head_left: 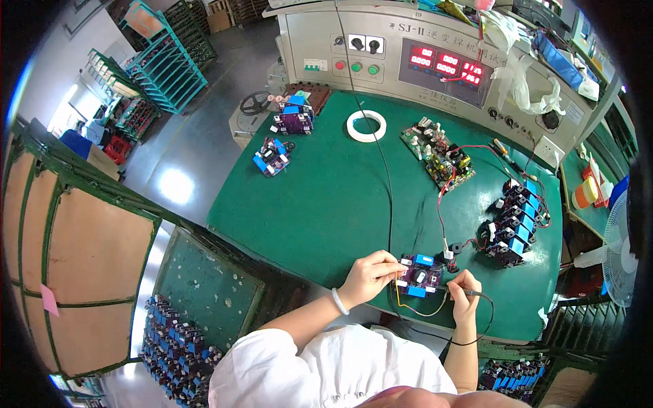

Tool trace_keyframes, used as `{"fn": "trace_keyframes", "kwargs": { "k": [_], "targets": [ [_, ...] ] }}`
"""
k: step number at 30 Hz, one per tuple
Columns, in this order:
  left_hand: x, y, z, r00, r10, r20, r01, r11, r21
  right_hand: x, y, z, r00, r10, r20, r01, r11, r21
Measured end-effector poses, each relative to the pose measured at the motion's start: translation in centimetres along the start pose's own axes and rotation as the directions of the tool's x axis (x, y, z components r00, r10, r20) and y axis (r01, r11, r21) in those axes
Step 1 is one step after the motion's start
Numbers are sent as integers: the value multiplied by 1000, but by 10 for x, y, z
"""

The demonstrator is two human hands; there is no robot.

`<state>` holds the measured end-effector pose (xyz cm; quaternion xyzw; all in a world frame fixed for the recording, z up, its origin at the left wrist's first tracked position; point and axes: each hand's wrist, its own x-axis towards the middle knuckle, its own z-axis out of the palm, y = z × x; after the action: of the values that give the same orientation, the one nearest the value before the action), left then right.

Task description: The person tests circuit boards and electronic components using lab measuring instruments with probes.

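A small purple circuit board (421,277) with blue block-shaped parts lies at the near edge of the green bench. At the board's left edge my left hand (373,275) is closed, thumb and fingers pinched on the upper end of a thin yellow wire (400,299). That wire loops below the board toward its right side. My right hand (465,294), just right of the board, is closed around a slim black test probe (471,292) with a black cable trailing from it. The probe's tip is too small to make out. A white connector (447,254) with red wires sits beyond the board.
On the bench (306,211) lie a white tape roll (366,126), a larger circuit board (439,155), and a row of blue-topped modules (515,224) at right. More modules (294,115) stand far left. A test console (408,58) lines the back; a fan (617,248) stands right.
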<state>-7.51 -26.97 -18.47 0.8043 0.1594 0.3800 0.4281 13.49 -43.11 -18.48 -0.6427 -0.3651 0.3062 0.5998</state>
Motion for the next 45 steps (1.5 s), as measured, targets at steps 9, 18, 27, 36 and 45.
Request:
{"fn": "trace_keyframes", "kwargs": {
  "k": [9,18,27,36,45],
  "targets": [
    [-4,6,0,1000,20,2,-20,1000,15,-7,3,-1,998,-60,7,60,998,-19],
    [-2,9,0,992,-66,-105,68,997,21,9,-35,61,989,-149,-9,147,981,-127],
    [3,4,-1,993,-19,-120,23,999,28,24,-34,77,991,-132,28,134,945,-299],
    [-1,7,-1,993,-35,-111,34,999,-11,19,-33,77,979,-204,25,199,911,-360],
    [-2,6,0,993,-18,-121,14,999,-40,17,-30,77,984,-180,2,170,920,-353]
  ]
}}
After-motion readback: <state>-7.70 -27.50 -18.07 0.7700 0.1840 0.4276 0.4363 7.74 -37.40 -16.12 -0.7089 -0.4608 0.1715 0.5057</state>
